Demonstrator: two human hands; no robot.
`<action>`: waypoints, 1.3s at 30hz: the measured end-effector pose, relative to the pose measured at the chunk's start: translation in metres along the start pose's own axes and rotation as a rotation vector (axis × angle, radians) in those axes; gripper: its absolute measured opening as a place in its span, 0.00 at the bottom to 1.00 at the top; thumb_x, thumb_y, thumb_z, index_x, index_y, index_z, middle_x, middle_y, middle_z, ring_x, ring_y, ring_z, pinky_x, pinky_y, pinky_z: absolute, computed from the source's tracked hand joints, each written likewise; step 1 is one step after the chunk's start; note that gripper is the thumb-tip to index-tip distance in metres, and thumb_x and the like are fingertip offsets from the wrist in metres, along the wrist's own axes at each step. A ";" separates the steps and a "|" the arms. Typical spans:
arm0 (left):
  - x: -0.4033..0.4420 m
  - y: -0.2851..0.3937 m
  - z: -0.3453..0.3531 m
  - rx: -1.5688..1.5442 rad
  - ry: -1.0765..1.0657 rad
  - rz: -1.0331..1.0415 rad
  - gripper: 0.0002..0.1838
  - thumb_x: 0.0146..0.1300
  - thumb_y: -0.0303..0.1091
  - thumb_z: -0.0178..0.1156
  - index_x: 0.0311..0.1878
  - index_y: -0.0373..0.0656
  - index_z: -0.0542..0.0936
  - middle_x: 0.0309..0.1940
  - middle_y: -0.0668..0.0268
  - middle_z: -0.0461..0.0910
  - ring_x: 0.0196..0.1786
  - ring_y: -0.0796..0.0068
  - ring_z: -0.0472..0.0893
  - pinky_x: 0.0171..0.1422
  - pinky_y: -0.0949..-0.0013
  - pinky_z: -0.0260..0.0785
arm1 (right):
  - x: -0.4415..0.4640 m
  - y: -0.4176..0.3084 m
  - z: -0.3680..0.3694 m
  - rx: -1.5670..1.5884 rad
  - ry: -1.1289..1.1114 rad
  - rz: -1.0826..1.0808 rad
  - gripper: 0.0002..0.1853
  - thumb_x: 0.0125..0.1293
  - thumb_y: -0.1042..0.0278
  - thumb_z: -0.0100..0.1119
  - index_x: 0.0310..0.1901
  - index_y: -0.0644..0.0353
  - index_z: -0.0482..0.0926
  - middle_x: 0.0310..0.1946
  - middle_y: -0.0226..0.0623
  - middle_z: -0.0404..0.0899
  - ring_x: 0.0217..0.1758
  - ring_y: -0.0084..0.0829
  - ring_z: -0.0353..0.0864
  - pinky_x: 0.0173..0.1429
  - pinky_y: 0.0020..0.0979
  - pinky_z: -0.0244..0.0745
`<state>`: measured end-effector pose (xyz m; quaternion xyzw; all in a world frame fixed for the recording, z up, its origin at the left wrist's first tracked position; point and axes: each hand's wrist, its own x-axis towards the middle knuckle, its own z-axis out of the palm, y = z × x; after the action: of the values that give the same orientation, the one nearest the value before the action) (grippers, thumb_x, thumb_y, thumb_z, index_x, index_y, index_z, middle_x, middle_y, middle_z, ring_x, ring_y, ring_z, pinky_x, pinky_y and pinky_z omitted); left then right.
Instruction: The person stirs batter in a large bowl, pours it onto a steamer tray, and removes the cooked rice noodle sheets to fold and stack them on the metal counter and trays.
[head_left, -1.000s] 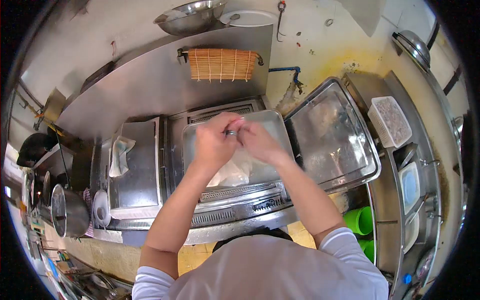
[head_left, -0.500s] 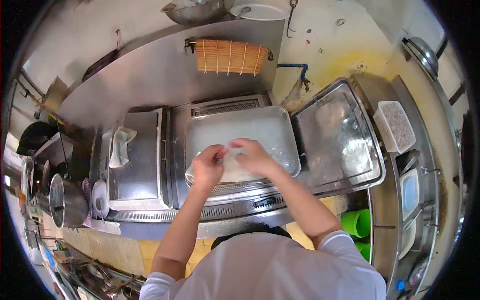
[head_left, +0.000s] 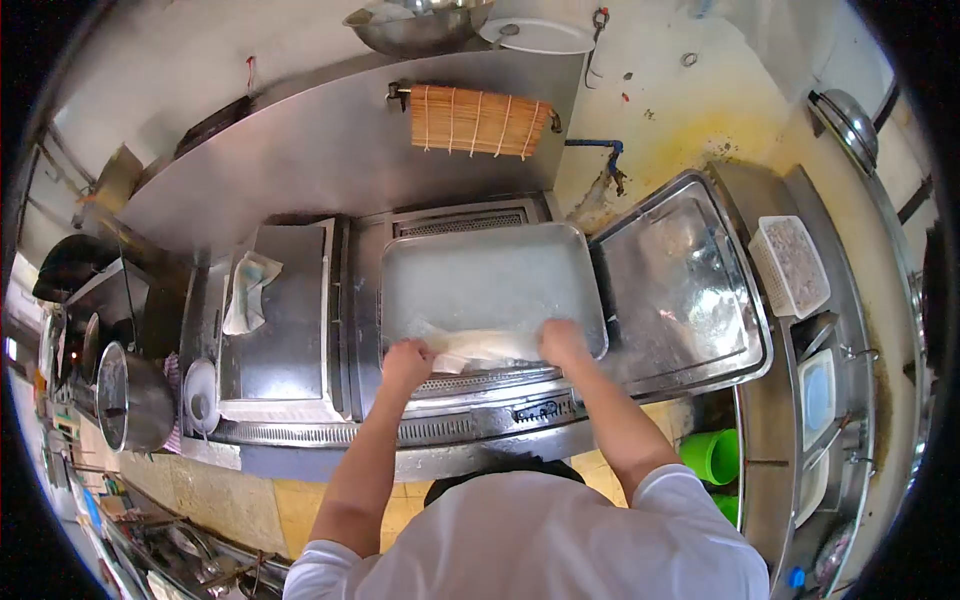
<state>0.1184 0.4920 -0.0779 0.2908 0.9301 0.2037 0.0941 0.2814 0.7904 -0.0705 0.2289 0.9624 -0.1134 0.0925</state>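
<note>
A shallow metal tray point(head_left: 490, 275) with a whitish, wet-looking inside lies on the steel counter. Along its near edge is a pale, folded sheet-like material point(head_left: 485, 346), partly see-through. My left hand point(head_left: 408, 364) is closed on the left end of this material, at the tray's near left corner. At the right end, near the tray's right corner, my right hand point(head_left: 562, 343) has its fingers curled closed on the same material. The fingertips of both hands are mostly hidden.
A large empty-looking metal tray point(head_left: 680, 285) leans at the right, beside a white basket point(head_left: 790, 266). On the left are a flat steel lid point(head_left: 280, 345) with a cloth point(head_left: 250, 292) and a pot point(head_left: 135, 398). A bamboo mat point(head_left: 480, 121) hangs behind.
My hands were together over the tray. They have since come down toward its near edge and moved apart to the two ends of the pale material.
</note>
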 end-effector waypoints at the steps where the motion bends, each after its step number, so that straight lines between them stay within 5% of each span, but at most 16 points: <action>1: 0.005 0.010 -0.005 -0.057 -0.017 -0.013 0.14 0.62 0.46 0.67 0.35 0.43 0.87 0.38 0.51 0.86 0.44 0.46 0.86 0.48 0.50 0.78 | -0.005 -0.007 -0.029 -0.047 -0.171 0.081 0.14 0.65 0.67 0.58 0.47 0.63 0.85 0.51 0.51 0.85 0.57 0.50 0.85 0.61 0.47 0.79; 2: 0.007 0.025 -0.017 -0.115 -0.038 -0.028 0.13 0.63 0.44 0.67 0.36 0.43 0.87 0.39 0.51 0.86 0.44 0.46 0.86 0.48 0.51 0.78 | -0.009 -0.014 -0.052 -0.094 -0.347 0.163 0.14 0.65 0.67 0.58 0.49 0.63 0.85 0.54 0.49 0.84 0.59 0.48 0.84 0.63 0.46 0.79; 5: 0.013 0.081 -0.053 -0.415 0.059 0.082 0.08 0.63 0.34 0.68 0.40 0.41 0.86 0.40 0.51 0.86 0.42 0.46 0.85 0.48 0.55 0.79 | -0.010 -0.039 -0.076 0.122 0.072 0.096 0.16 0.65 0.67 0.59 0.50 0.64 0.85 0.54 0.49 0.86 0.57 0.47 0.86 0.63 0.44 0.79; 7: 0.014 0.121 -0.080 -0.575 0.212 0.252 0.05 0.63 0.26 0.66 0.42 0.39 0.85 0.39 0.53 0.86 0.40 0.53 0.85 0.47 0.61 0.78 | 0.000 -0.071 -0.083 0.740 0.263 -0.234 0.17 0.66 0.68 0.58 0.53 0.66 0.85 0.52 0.53 0.86 0.55 0.48 0.86 0.62 0.43 0.79; 9: 0.012 0.155 -0.105 -0.656 0.394 0.469 0.06 0.64 0.17 0.62 0.42 0.37 0.84 0.38 0.55 0.87 0.38 0.66 0.86 0.45 0.69 0.77 | -0.007 -0.109 -0.116 1.116 0.017 -0.354 0.18 0.68 0.68 0.55 0.55 0.67 0.84 0.49 0.55 0.87 0.54 0.49 0.86 0.61 0.43 0.79; 12: 0.017 0.143 -0.137 -0.664 0.540 0.506 0.07 0.64 0.16 0.62 0.42 0.36 0.84 0.39 0.58 0.87 0.39 0.73 0.84 0.44 0.69 0.76 | -0.022 -0.112 -0.116 0.974 -0.090 -0.164 0.15 0.69 0.69 0.52 0.48 0.69 0.84 0.36 0.49 0.86 0.40 0.33 0.83 0.51 0.39 0.78; 17: 0.017 0.049 -0.138 -0.644 0.676 0.025 0.09 0.63 0.16 0.59 0.44 0.36 0.84 0.38 0.55 0.86 0.41 0.75 0.84 0.48 0.68 0.77 | -0.009 0.007 -0.044 0.520 0.153 -0.094 0.16 0.68 0.67 0.50 0.46 0.67 0.84 0.38 0.62 0.84 0.44 0.53 0.86 0.53 0.46 0.79; 22: 0.009 -0.043 -0.066 -0.451 0.525 -0.361 0.08 0.69 0.32 0.64 0.45 0.37 0.85 0.33 0.53 0.85 0.37 0.66 0.85 0.43 0.60 0.75 | -0.013 0.040 -0.061 0.705 0.074 0.028 0.14 0.67 0.67 0.56 0.45 0.67 0.86 0.35 0.50 0.86 0.40 0.40 0.87 0.49 0.38 0.80; 26: 0.020 -0.063 -0.018 -0.336 0.399 -0.168 0.16 0.67 0.39 0.70 0.50 0.38 0.83 0.43 0.52 0.85 0.47 0.58 0.85 0.53 0.55 0.76 | -0.020 -0.006 -0.098 1.105 0.054 -0.015 0.12 0.64 0.68 0.64 0.42 0.68 0.88 0.29 0.37 0.85 0.37 0.25 0.84 0.44 0.30 0.78; 29: 0.012 0.070 -0.058 -0.552 0.284 0.135 0.19 0.64 0.34 0.70 0.55 0.36 0.80 0.52 0.51 0.83 0.56 0.55 0.82 0.61 0.56 0.74 | -0.028 -0.054 -0.147 0.924 -0.055 -0.189 0.09 0.64 0.71 0.67 0.43 0.67 0.87 0.33 0.30 0.86 0.38 0.23 0.82 0.44 0.26 0.77; 31: 0.001 0.133 -0.093 -0.740 0.044 0.327 0.17 0.66 0.29 0.70 0.56 0.38 0.80 0.46 0.55 0.85 0.50 0.59 0.84 0.58 0.64 0.75 | -0.027 -0.071 -0.164 1.061 -0.089 -0.296 0.10 0.65 0.73 0.66 0.46 0.67 0.85 0.34 0.29 0.85 0.36 0.22 0.81 0.44 0.26 0.77; 34: 0.008 0.169 -0.141 -0.569 0.051 0.422 0.15 0.66 0.27 0.68 0.55 0.37 0.82 0.42 0.52 0.85 0.47 0.58 0.85 0.54 0.65 0.76 | -0.022 -0.085 -0.188 1.263 0.035 -0.478 0.13 0.66 0.75 0.63 0.51 0.66 0.82 0.35 0.27 0.84 0.37 0.20 0.80 0.45 0.25 0.77; 35: 0.015 0.174 -0.141 -0.652 0.247 0.512 0.13 0.66 0.26 0.67 0.52 0.38 0.84 0.40 0.50 0.86 0.43 0.56 0.87 0.50 0.64 0.78 | -0.022 -0.089 -0.195 1.329 0.107 -0.543 0.14 0.66 0.76 0.61 0.53 0.66 0.81 0.35 0.27 0.84 0.38 0.19 0.79 0.45 0.25 0.77; 39: 0.012 0.204 -0.191 -0.454 0.373 0.537 0.08 0.64 0.24 0.68 0.45 0.39 0.89 0.40 0.50 0.88 0.43 0.54 0.89 0.48 0.61 0.80 | -0.031 -0.118 -0.207 1.226 0.110 -0.457 0.15 0.65 0.78 0.57 0.54 0.65 0.80 0.34 0.27 0.83 0.40 0.21 0.79 0.49 0.28 0.76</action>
<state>0.1554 0.5892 0.1811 0.4533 0.7535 0.4708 -0.0709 0.2278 0.7285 0.1554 0.0353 0.7511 -0.6462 -0.1307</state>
